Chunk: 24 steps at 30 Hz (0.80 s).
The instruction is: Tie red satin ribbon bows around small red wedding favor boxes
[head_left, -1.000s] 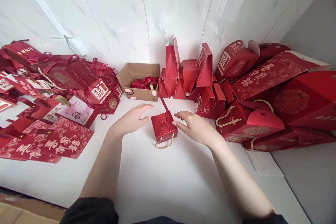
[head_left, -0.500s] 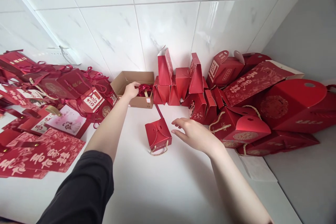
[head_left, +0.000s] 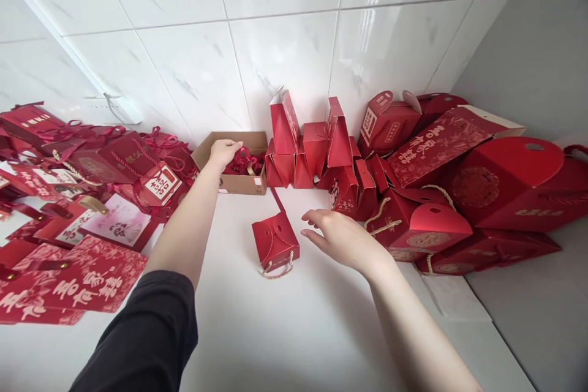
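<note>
My left hand (head_left: 225, 154) is over the open cardboard box (head_left: 241, 184) near the wall, with thumb and fingertips drawn together. Whatever they pinch, if anything, is too small to make out. Dark red ribbons (head_left: 245, 162) lie in that box, just below and beside the fingers. A small red gift box (head_left: 275, 242) with twisted cream rope handles sits on the white table in front of me, and a red strip sticks out behind it. My right hand (head_left: 337, 236) hovers to the right of the gift box, apart from it, with loosely bent fingers and nothing in them.
Red folded cartons (head_left: 315, 144) stand against the tiled wall. Larger red gift boxes (head_left: 505, 180) are piled at the right. On the left are ribboned boxes (head_left: 114, 156) and flat red bags (head_left: 94, 275) with pale lettering. A wall socket (head_left: 110, 110) sits behind them.
My left hand has shifted slightly left and up within the cardboard box, uncovering more of the ribbons. My right hand and the small gift box stay about where they were. The view has tilted slightly.
</note>
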Each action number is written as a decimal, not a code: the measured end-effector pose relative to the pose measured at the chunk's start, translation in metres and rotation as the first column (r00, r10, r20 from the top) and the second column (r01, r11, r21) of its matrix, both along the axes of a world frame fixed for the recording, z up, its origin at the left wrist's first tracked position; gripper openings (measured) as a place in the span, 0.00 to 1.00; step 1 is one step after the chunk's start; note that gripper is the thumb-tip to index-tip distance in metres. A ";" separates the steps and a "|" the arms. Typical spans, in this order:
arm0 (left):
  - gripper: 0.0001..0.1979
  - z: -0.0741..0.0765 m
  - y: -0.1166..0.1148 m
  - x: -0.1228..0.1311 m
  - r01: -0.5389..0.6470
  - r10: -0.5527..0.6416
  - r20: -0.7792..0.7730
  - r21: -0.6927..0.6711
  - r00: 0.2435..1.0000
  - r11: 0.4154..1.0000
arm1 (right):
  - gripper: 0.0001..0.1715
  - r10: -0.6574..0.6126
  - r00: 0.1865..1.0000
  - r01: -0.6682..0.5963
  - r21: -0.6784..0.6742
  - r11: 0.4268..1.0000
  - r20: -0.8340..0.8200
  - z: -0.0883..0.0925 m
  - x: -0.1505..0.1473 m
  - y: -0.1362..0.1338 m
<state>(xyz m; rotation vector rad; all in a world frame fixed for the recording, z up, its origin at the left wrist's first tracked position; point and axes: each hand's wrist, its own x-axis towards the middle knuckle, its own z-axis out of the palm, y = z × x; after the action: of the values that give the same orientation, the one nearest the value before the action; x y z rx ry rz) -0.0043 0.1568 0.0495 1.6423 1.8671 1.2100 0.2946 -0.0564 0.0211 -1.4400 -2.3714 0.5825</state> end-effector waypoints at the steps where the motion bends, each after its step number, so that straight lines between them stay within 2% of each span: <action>1: 0.16 0.008 -0.003 0.002 -0.004 0.003 0.024 0.025 1.000 1.000 | 0.16 0.008 1.000 -0.008 0.004 1.000 -0.002 0.000 -0.001 -0.001; 4: 0.16 0.040 -0.013 0.007 -0.005 -0.007 0.106 0.113 0.994 0.994 | 0.17 0.022 1.000 -0.022 0.008 1.000 -0.008 0.000 -0.002 -0.003; 6: 0.15 0.065 -0.027 0.011 0.055 -0.101 0.219 0.210 0.971 0.976 | 0.16 0.022 1.000 -0.022 0.003 1.000 -0.010 0.002 -0.003 -0.004; 9: 0.10 0.097 -0.069 0.022 0.220 -0.319 0.300 0.320 0.899 0.922 | 0.15 0.016 0.999 -0.015 0.009 1.000 -0.052 0.005 -0.003 -0.006; 11: 0.08 0.106 -0.108 0.032 0.281 -0.369 0.287 0.304 0.884 0.910 | 0.14 0.012 0.988 -0.006 0.040 0.999 -0.151 0.008 -0.004 -0.007; 13: 0.07 0.102 -0.149 0.043 0.397 -0.472 0.282 0.284 0.835 0.873 | 0.14 0.005 0.947 0.022 0.082 0.996 -0.321 0.011 -0.005 -0.009; 15: 0.08 0.087 -0.185 0.053 0.531 -0.575 0.298 0.221 0.762 0.818 | 0.16 -0.007 0.856 0.070 0.104 0.992 -0.516 0.015 -0.006 -0.012; 17: 0.08 0.068 -0.211 0.063 0.620 -0.598 0.328 0.047 0.731 0.783 | 0.18 0.010 0.743 0.062 0.084 0.995 -0.669 0.018 -0.008 -0.014; 20: 0.08 0.042 -0.231 0.074 0.672 -0.602 0.384 -0.068 0.700 0.737 | 0.19 0.071 0.612 -0.148 -0.025 0.989 -0.788 0.018 -0.012 -0.016; 22: 0.07 0.030 -0.234 0.080 0.706 -0.616 0.425 -0.085 0.664 0.703 | 0.22 0.096 0.553 -0.336 -0.116 0.935 -0.827 0.015 -0.016 -0.015; 24: 0.07 0.025 -0.233 0.082 0.724 -0.621 0.449 -0.087 0.642 0.685 | 0.24 0.094 0.518 -0.469 -0.191 0.862 -0.850 0.011 -0.019 -0.013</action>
<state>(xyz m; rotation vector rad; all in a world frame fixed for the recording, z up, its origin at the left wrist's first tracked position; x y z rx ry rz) 0.0776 -0.0765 0.0740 1.5796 0.9417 0.8177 0.2751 -0.0698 0.0322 -0.5762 -1.7191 1.5282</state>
